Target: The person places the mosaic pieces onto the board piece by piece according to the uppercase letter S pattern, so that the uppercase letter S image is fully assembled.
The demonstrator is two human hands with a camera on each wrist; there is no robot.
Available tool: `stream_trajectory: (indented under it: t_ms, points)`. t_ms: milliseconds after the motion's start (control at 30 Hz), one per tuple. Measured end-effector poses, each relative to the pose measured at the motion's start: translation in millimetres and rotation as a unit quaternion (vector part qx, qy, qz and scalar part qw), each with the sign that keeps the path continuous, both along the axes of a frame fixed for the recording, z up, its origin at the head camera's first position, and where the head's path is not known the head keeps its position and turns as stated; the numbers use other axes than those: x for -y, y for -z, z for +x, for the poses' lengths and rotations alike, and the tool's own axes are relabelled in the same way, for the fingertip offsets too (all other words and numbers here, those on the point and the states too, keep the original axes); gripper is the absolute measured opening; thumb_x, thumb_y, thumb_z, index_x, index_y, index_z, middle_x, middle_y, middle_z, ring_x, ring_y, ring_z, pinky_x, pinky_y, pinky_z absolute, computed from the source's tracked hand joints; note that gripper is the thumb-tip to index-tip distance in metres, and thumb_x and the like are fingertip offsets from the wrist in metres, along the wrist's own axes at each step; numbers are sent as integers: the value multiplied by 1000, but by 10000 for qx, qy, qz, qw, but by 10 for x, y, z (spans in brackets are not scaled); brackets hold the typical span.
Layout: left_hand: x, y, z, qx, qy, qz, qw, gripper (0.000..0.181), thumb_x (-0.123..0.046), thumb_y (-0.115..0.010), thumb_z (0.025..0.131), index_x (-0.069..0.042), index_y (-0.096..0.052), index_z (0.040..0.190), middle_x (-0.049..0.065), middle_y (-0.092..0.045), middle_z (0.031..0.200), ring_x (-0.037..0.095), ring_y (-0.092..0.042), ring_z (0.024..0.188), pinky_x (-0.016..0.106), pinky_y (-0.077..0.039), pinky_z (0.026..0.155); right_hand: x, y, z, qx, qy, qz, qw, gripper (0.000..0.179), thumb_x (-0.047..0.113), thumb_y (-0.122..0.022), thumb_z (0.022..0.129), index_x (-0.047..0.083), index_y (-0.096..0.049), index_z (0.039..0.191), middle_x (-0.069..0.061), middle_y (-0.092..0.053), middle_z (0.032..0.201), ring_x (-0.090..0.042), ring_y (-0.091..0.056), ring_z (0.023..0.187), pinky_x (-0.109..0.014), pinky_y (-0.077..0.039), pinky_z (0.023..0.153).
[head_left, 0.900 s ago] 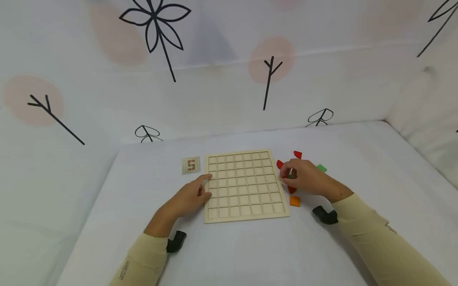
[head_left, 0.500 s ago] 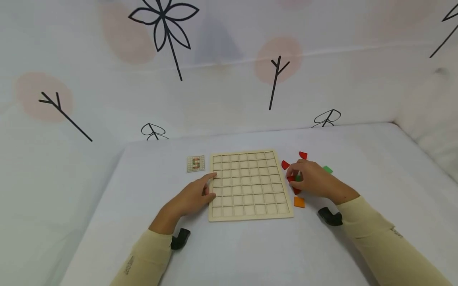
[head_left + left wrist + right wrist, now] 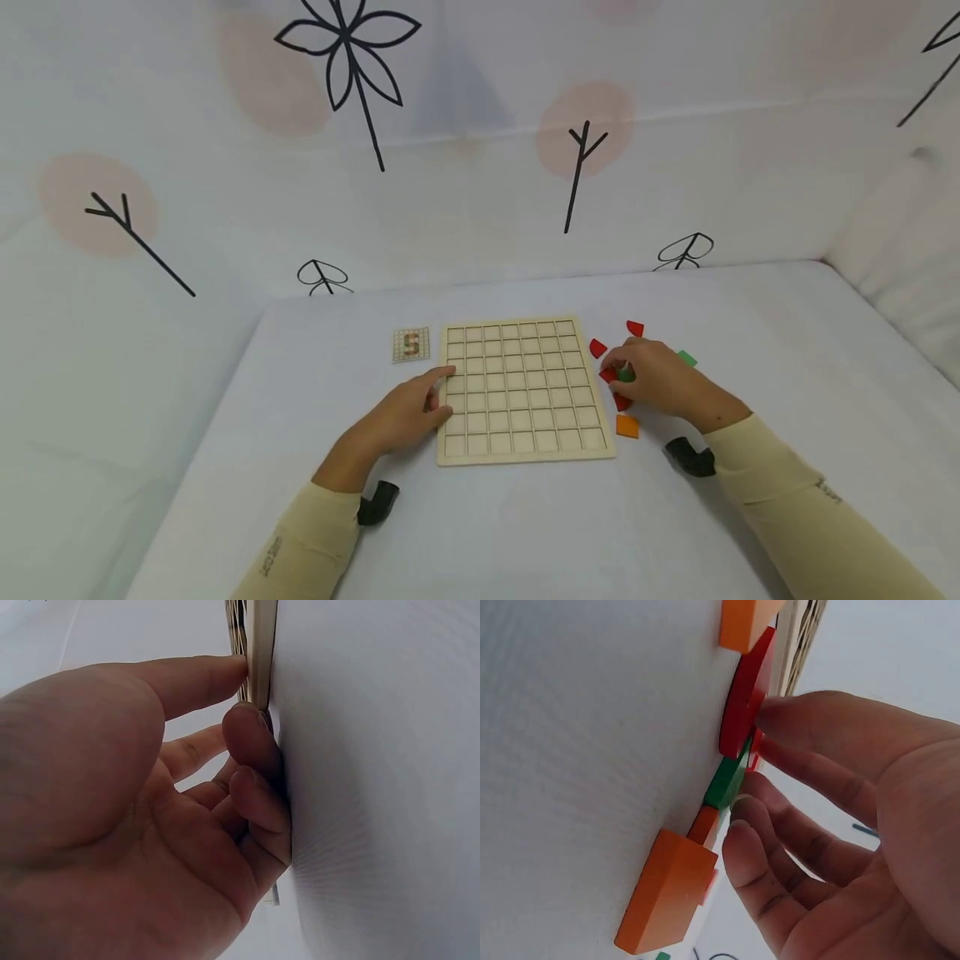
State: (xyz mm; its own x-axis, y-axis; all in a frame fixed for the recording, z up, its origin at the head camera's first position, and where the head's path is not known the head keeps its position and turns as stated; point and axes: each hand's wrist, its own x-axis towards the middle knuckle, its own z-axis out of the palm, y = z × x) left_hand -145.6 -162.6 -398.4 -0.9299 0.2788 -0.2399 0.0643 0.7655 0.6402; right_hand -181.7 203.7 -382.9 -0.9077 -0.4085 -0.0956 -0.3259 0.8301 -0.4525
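Note:
A pale wooden grid board (image 3: 517,387) lies flat on the white cloth. My left hand (image 3: 397,419) rests at its left edge, thumb and index fingertips touching the rim; the other fingers bend down beside it in the left wrist view. Just past the right edge, my right hand (image 3: 652,375) has thumb and index finger at a red piece (image 3: 607,376), pinching it low over the cloth. Close under that hand are a green piece (image 3: 726,780) and another red piece (image 3: 622,402). The palm hides part of the pile.
A small pattern card (image 3: 411,344) showing an S lies left of the board. Loose red pieces (image 3: 597,348), an orange square (image 3: 627,427) and a light green piece (image 3: 687,358) lie around my right hand. A printed cloth (image 3: 465,208) hangs behind the table.
Between my right thumb and index finger a red piece has come into view as the fingers shifted slightly. My left hand stays at the board's edge. The whole view has shifted a little.

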Motion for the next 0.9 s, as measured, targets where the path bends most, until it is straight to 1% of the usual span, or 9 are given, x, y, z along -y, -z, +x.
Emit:
stream_trajectory:
  t_ms: [233, 367, 533, 633, 733, 800, 900]
  points:
    - [-24, -26, 6, 35, 28, 29, 10000, 60, -21, -66, 97, -21, -42, 152, 0, -53, 83, 11, -47, 68, 26, -38, 59, -16, 8, 9, 25, 57, 68, 10000, 26, 9, -75, 86, 2, -73, 111, -12, -66, 102, -21, -59, 89, -32, -53, 75]
    - [-20, -27, 2, -7, 53, -3, 10000, 60, -22, -66, 97, -21, -42, 152, -1, -53, 82, 11, -46, 67, 26, -38, 59, -16, 16, 10, -44, 4, 132, 9999, 28, 11, -74, 87, 0, -73, 113, -12, -65, 102, -19, -58, 84, -31, -52, 74]
    - [7, -31, 7, -64, 41, -80, 9999, 69, -23, -68, 96, -21, -34, 156, -1, -55, 86, 11, -48, 70, 28, -40, 62, 0, 0, 14, -154, -106, 143, 9997, 27, 10, -73, 87, 0, -74, 112, -7, -64, 96, -16, -56, 80, -30, -51, 73]
    - [26, -44, 10, -73, -35, -73, 9999, 78, -23, -70, 95, -18, -27, 159, -1, -56, 88, 12, -50, 72, 29, -41, 65, 12, -7, 14, -211, -131, 159, 9996, 25, 10, -74, 86, 1, -74, 110, -6, -63, 94, -16, -56, 81, -30, -51, 73]
    - [39, -48, 7, -54, -129, -41, 9999, 84, -24, -72, 94, -14, -21, 161, -1, -57, 87, 12, -50, 72, 28, -41, 65, 22, 0, 12, -256, -67, 171, 9995, 24, 10, -75, 85, 2, -74, 108, -6, -64, 95, -17, -56, 82, -31, -51, 73]
    - [43, -48, 4, -51, -145, -17, 9999, 85, -25, -72, 94, -11, -21, 161, -2, -57, 87, 11, -49, 70, 27, -40, 64, 26, 3, 12, -267, -9, 177, 9995, 23, 10, -75, 85, 2, -74, 107, -7, -65, 96, -18, -56, 82, -31, -51, 73]
    - [41, -34, 4, 8, -159, 37, 9999, 83, -25, -72, 94, -8, -24, 159, -2, -57, 87, 11, -48, 69, 25, -39, 61, 29, 10, 12, -218, 61, 197, 9995, 23, 10, -75, 85, 2, -73, 107, -9, -65, 99, -20, -56, 84, -31, -52, 73]
